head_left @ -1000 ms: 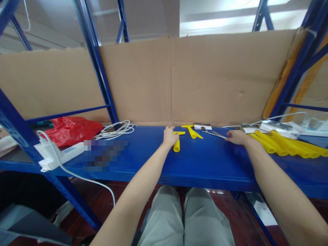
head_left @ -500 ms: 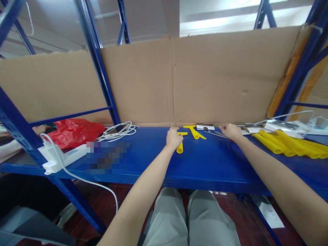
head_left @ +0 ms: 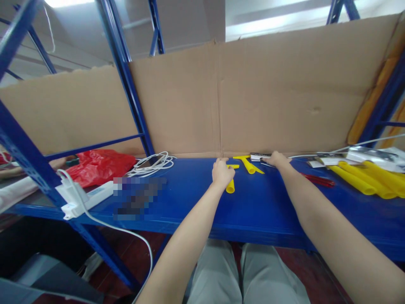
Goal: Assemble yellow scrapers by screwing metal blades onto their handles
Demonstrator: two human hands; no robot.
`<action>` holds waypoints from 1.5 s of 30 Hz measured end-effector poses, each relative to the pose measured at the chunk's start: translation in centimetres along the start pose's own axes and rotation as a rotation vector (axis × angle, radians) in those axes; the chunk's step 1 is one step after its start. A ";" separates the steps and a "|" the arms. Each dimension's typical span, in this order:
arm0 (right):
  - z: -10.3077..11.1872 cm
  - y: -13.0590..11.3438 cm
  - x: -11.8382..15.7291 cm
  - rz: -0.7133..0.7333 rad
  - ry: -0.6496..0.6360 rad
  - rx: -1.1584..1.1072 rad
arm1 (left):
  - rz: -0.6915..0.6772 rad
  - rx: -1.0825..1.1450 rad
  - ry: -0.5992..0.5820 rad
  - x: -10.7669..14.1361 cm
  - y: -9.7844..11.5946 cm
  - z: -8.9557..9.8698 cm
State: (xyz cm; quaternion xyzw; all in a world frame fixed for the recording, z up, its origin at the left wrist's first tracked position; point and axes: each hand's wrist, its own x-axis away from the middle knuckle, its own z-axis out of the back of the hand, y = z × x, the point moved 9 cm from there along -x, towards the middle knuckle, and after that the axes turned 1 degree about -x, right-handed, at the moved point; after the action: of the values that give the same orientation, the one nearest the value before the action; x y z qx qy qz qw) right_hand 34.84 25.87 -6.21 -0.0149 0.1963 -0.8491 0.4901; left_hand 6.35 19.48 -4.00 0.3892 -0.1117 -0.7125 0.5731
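Observation:
My left hand is closed on a yellow T-shaped piece, whose tube end points toward me on the blue shelf. Just right of it lies a second yellow T-shaped piece with a pointed strip at its side. My right hand is at the back of the shelf, fingers pressed together, beside a small black-and-white box and thin metal tools. What its fingertips hold is too small to make out.
Several yellow tubes and a red-handled tool lie at the right. On the left are a coiled white cable, a red bag and a power strip. Cardboard stands behind.
My right hand has moved left toward the small box, uncovering the red-handled tool. The whole view has shifted slightly. My left hand stays at the yellow piece.

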 end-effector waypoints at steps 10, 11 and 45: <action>2.1 0.7 1.2 -0.042 0.153 -0.259 | 0.007 0.001 0.003 0.1 0.1 0.2; 2.7 0.8 1.4 -0.027 0.189 -0.322 | 0.009 0.000 0.003 0.1 0.1 0.2; 3.7 -4.2 8.1 0.261 -0.042 -1.484 | 0.177 -0.142 -0.213 -0.3 -2.6 -2.0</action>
State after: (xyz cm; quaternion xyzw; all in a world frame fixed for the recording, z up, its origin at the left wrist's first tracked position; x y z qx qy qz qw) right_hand 28.00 19.68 -2.68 -0.3339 0.7078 -0.4283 0.4518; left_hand 5.85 21.18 -6.75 0.2588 -0.1550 -0.7026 0.6445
